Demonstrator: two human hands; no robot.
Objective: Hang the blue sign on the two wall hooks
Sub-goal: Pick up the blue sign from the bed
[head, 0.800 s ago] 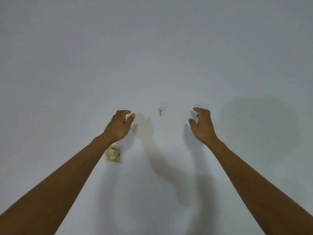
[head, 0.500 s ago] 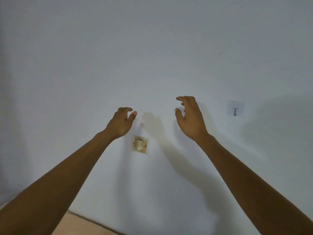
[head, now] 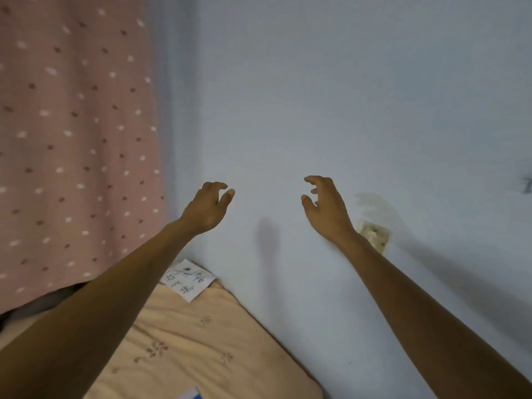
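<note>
Both arms reach out in front of a pale blue-grey wall. My left hand (head: 208,207) is empty, its fingers curled and apart. My right hand (head: 325,207) is also empty, with its fingers loosely spread. One wall hook (head: 527,185) shows blurred at the far right edge, well to the right of my right hand. A small blue corner (head: 191,395) peeks in at the bottom edge on the bed; I cannot tell whether it is the sign. The second hook is out of view.
A pink dotted curtain (head: 72,139) hangs on the left. A peach quilted bed (head: 201,341) lies below against the wall, with a white handwritten paper (head: 188,279) in its corner. A worn wall socket (head: 374,236) sits just behind my right wrist.
The view has swung left and down: hooks and socket slid right, and the curtain, bed and paper came into view. Both hands stay raised and empty.
</note>
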